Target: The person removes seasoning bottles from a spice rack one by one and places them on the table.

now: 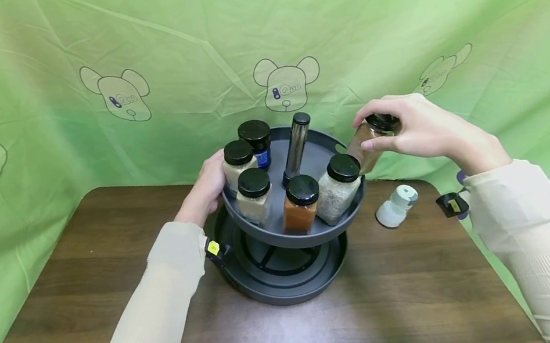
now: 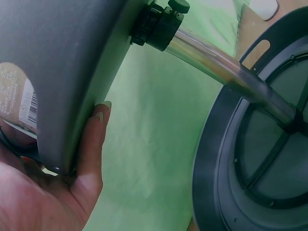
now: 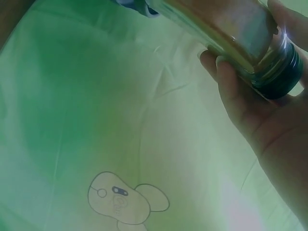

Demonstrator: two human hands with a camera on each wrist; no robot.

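Observation:
My left hand (image 1: 209, 182) grips the left rim of the upper tray (image 1: 285, 243) of a grey two-tier spice rack. In the left wrist view, fingers (image 2: 91, 144) lie against the tray's underside. My right hand (image 1: 422, 126) holds a spice jar (image 1: 362, 144) of brown powder by its black-lidded end, tilted at the tray's right rim. The right wrist view shows the glass jar (image 3: 226, 29) between thumb and fingers. Whether its base touches the tray cannot be told. On the tray stand several black-lidded jars, among them an orange-red one (image 1: 299, 215) and a whitish one (image 1: 335, 195).
A small pale bottle (image 1: 394, 210) stands on the wooden table (image 1: 403, 294), right of the rack. The lower tray (image 1: 287, 293) sits beneath the upper one, joined by a metal post (image 2: 216, 60). A green printed cloth (image 1: 183, 43) hangs behind.

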